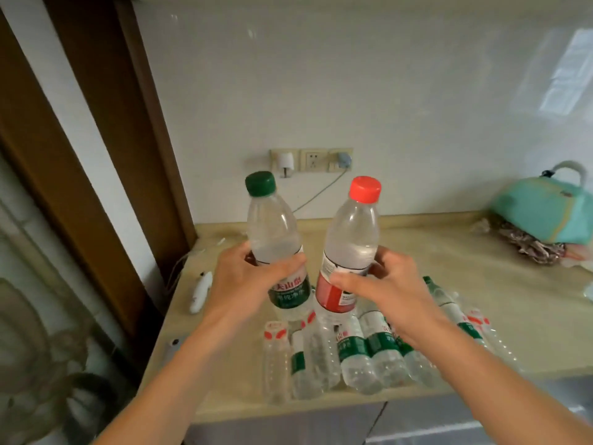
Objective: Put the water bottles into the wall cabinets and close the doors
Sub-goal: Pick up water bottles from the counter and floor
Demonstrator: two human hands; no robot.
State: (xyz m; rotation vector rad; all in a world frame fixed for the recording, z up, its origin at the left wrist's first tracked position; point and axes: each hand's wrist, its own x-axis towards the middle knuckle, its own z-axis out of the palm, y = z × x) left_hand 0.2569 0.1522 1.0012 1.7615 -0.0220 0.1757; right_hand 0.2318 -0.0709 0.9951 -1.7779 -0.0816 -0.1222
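Note:
My left hand point(247, 281) grips a clear water bottle with a green cap and green label point(272, 229), held upright above the counter. My right hand point(385, 284) grips a second clear bottle with a red cap and red label point(353, 232), tilted slightly right, close beside the first. Below them several more water bottles point(353, 354) lie on their sides in a row on the beige countertop point(481, 316). No wall cabinet is in view.
Wall sockets point(311, 160) with plugs and a cable sit on the white back wall. A teal bag point(542, 210) rests on a patterned cloth at the counter's back right. A small white device point(200, 295) lies at the counter's left, beside a brown door frame point(106, 155).

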